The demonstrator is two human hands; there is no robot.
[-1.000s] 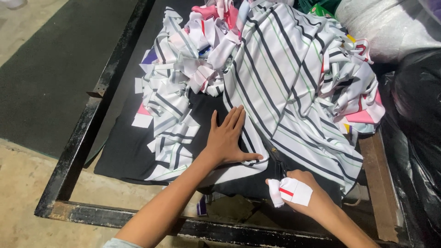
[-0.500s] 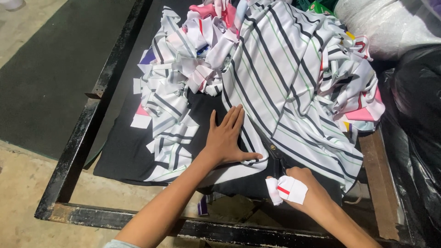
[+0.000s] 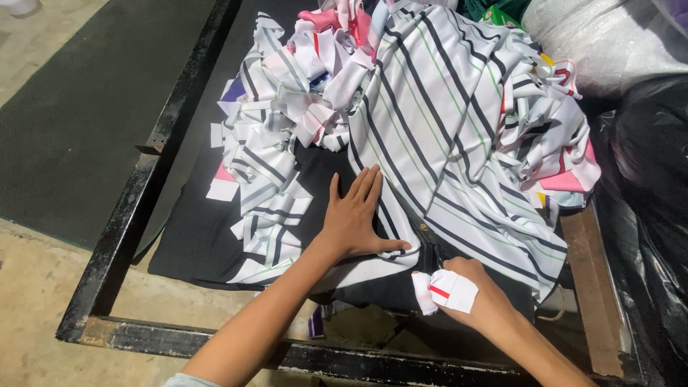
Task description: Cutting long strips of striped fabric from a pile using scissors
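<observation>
My left hand [image 3: 356,218] lies flat, fingers spread, on the lower edge of a white cloth with dark and green stripes [image 3: 444,136], pressing it onto the black table top [image 3: 197,236]. Just to its right, my right hand [image 3: 479,297] is closed around the handles of dark scissors [image 3: 430,249]. A white cloth pad with a red stripe [image 3: 446,290] is wrapped over its fingers. The blades point up into the striped cloth's edge near my left thumb and are mostly hidden.
A heap of cut striped and pink cloth scraps [image 3: 301,107] lies left of and behind the large cloth. A rusty black metal frame [image 3: 136,215] edges the table. Black plastic bags [image 3: 652,215] and a white bag [image 3: 609,43] stand at the right. A dark mat [image 3: 72,122] lies on the floor at left.
My right hand has edged slightly up and left along the cloth's edge. My left hand stays flat in the same place.
</observation>
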